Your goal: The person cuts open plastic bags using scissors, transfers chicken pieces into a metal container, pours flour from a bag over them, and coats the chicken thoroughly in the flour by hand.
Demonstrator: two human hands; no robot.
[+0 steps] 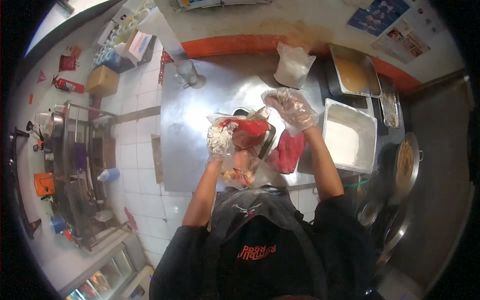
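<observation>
My left hand [220, 142], in a clear plastic glove caked with white flour, is closed at the left edge of a red-and-clear plastic bag [250, 127]. Pinkish-orange food pieces [241, 160], perhaps raw meat, show through clear plastic just below it. The bag lies over a metal tray [270, 140], mostly hidden. My right hand [291, 108], also gloved in clear plastic, is raised just right of the bag's top, fingers curled; what they hold, if anything, is hidden. A crumpled red cloth or bag [287, 152] lies below my right hand on the steel table [187, 115].
A white bag [294, 66] stands at the table's back. On the right are a deep pan of white powder [347, 137], a pan of orange-brown contents [352, 72] and a wide round pan [407, 162]. A glass mug [187, 73] stands at the back left.
</observation>
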